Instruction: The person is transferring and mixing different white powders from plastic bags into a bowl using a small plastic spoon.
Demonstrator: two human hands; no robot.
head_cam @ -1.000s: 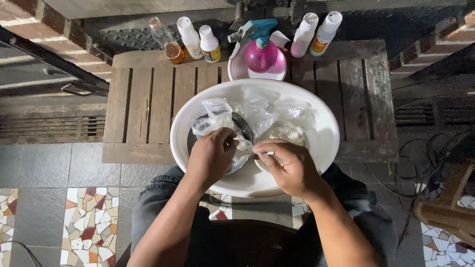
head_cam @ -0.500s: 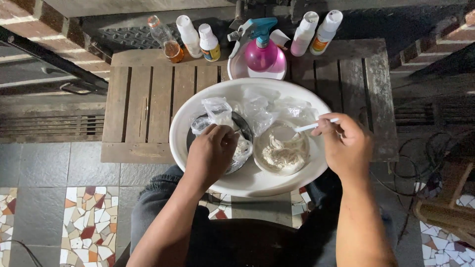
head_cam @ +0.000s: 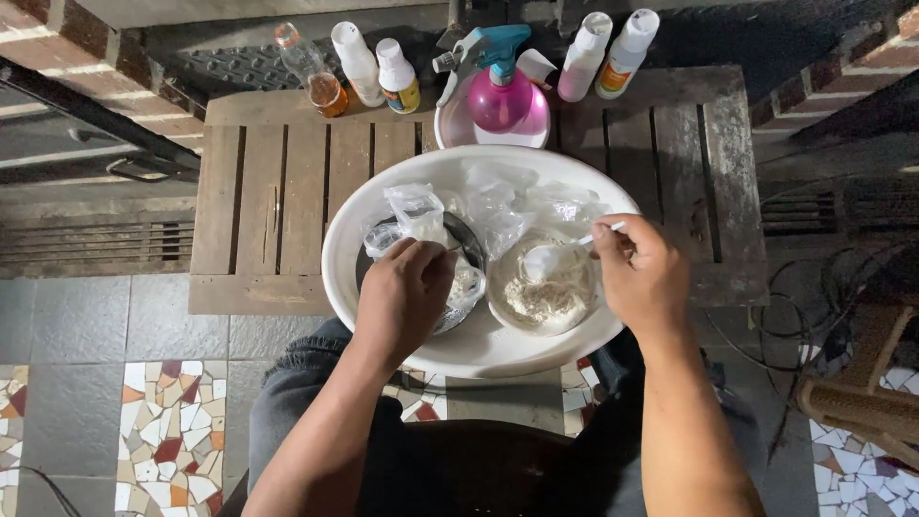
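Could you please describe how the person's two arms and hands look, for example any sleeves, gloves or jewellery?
Both arms are bare from the hands up to where they leave the picture; no sleeves show. The left hand and the right hand wear no gloves. No ring, watch or bracelet can be seen on the visible sides of the fingers and wrists. No markings are visible.

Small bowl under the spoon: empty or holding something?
Holding something: the small bowl has pale powder piled on its bottom, and the right hand holds a white spoon over it.
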